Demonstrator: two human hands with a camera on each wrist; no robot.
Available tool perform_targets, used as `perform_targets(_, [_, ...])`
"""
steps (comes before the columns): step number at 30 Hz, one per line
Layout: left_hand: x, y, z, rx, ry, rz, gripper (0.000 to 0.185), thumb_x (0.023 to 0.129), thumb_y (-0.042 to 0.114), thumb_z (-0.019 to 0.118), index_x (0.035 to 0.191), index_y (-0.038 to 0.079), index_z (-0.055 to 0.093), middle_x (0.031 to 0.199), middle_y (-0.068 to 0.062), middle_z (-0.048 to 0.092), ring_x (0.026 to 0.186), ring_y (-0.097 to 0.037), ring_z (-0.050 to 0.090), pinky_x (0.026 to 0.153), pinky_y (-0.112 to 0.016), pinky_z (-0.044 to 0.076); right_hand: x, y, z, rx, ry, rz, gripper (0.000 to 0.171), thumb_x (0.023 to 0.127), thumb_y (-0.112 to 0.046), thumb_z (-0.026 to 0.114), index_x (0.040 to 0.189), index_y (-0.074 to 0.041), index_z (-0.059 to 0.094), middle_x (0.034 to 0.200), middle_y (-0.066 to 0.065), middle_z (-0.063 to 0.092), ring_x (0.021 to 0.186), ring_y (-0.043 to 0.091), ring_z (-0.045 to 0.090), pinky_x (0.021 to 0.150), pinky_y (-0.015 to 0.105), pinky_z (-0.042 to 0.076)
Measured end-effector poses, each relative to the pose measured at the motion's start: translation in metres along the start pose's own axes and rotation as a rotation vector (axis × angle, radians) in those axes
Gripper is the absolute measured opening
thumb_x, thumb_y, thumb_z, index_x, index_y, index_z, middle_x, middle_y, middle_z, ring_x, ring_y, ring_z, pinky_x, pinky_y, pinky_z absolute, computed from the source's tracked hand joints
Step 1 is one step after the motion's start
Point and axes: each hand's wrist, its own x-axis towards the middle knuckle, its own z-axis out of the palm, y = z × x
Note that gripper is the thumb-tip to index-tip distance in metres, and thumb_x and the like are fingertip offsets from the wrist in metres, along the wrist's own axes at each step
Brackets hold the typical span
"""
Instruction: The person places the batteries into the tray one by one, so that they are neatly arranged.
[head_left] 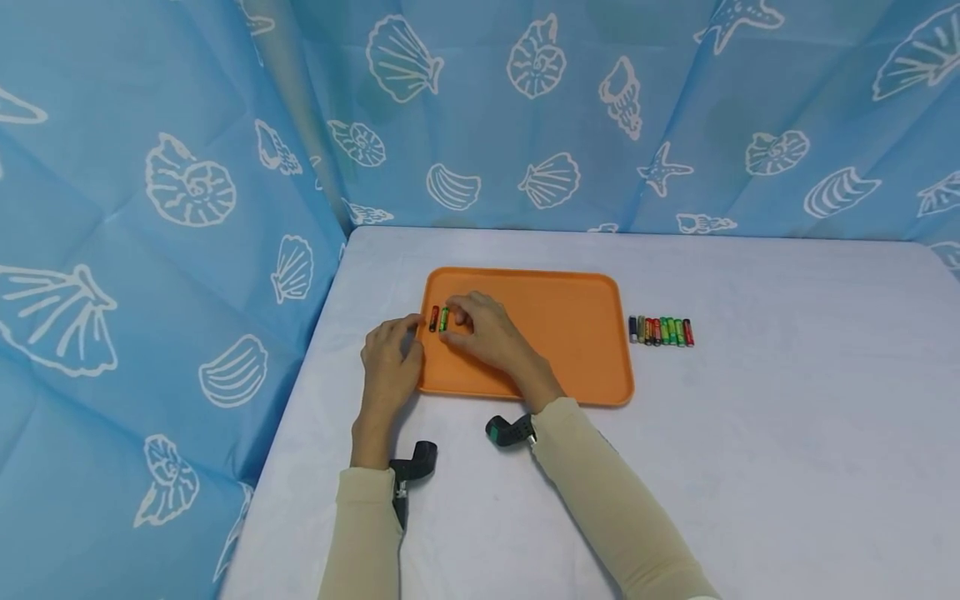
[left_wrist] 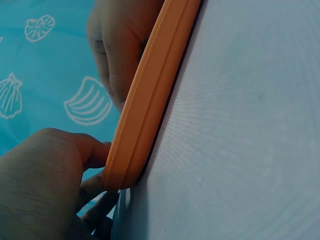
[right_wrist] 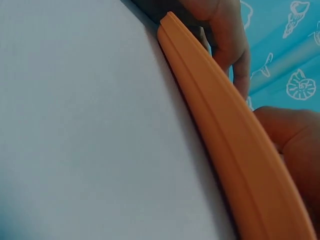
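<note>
An orange tray (head_left: 555, 333) lies on the table, with a red-and-black battery (head_left: 433, 318) and a green battery (head_left: 444, 319) side by side near its left end. My right hand (head_left: 491, 333) reaches over the tray, pinching the green battery lengthwise, thumb at its near end and a fingertip at its far end. At the tray's left rim, my left hand (head_left: 392, 358) rests with bent, spread fingers, its fingertips right at the edge. In both wrist views the orange tray wall (left_wrist: 145, 100) hides the batteries.
Right of the tray, a row of several batteries (head_left: 662, 331) in black, red and green lies on the white-covered table (head_left: 787, 400). Blue shell-print curtains (head_left: 480, 108) hang behind and to the left. Each wrist carries a black camera mount (head_left: 414, 462).
</note>
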Motion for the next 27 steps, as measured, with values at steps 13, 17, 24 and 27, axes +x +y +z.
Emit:
perform_targets(13, [0.002, 0.004, -0.004, -0.012, 0.003, 0.02, 0.039, 0.1, 0.014, 0.05, 0.138, 0.011, 0.058, 0.137, -0.009, 0.054, 0.14, -0.031, 0.031, 0.117, -0.048, 0.012, -0.04, -0.005, -0.049, 0.045, 0.076, -0.007, 0.042, 0.095, -0.026, 0.069, 0.132, -0.006, 0.061, 0.102, -0.002, 0.055, 0.094, 0.015, 0.053, 0.086, 0.032, 0.051])
perform_targets(17, [0.001, 0.004, -0.002, 0.001, -0.007, 0.011, 0.04, 0.1, 0.014, 0.05, 0.139, 0.012, 0.058, 0.137, -0.01, 0.053, 0.141, -0.031, 0.03, 0.117, -0.049, 0.012, -0.054, -0.002, -0.065, 0.037, 0.068, -0.017, 0.039, 0.096, -0.024, 0.068, 0.131, -0.005, 0.062, 0.101, -0.002, 0.056, 0.094, 0.014, 0.054, 0.089, 0.034, 0.051])
perform_targets(24, [-0.001, 0.005, 0.0, 0.01, -0.006, 0.001, 0.04, 0.1, 0.014, 0.049, 0.139, 0.012, 0.058, 0.139, -0.01, 0.052, 0.142, -0.033, 0.029, 0.117, -0.05, 0.012, -0.073, 0.005, -0.083, 0.013, 0.083, -0.058, 0.036, 0.096, -0.023, 0.068, 0.128, -0.005, 0.064, 0.101, -0.002, 0.059, 0.094, 0.013, 0.056, 0.085, 0.034, 0.053])
perform_targets(27, [-0.003, 0.004, 0.001, 0.011, -0.007, -0.005, 0.04, 0.1, 0.014, 0.049, 0.139, 0.012, 0.057, 0.14, -0.01, 0.051, 0.142, -0.032, 0.028, 0.117, -0.05, 0.012, -0.08, 0.01, -0.089, 0.025, 0.089, -0.06, 0.035, 0.096, -0.021, 0.068, 0.127, -0.005, 0.065, 0.102, -0.002, 0.06, 0.095, 0.013, 0.058, 0.084, 0.034, 0.054])
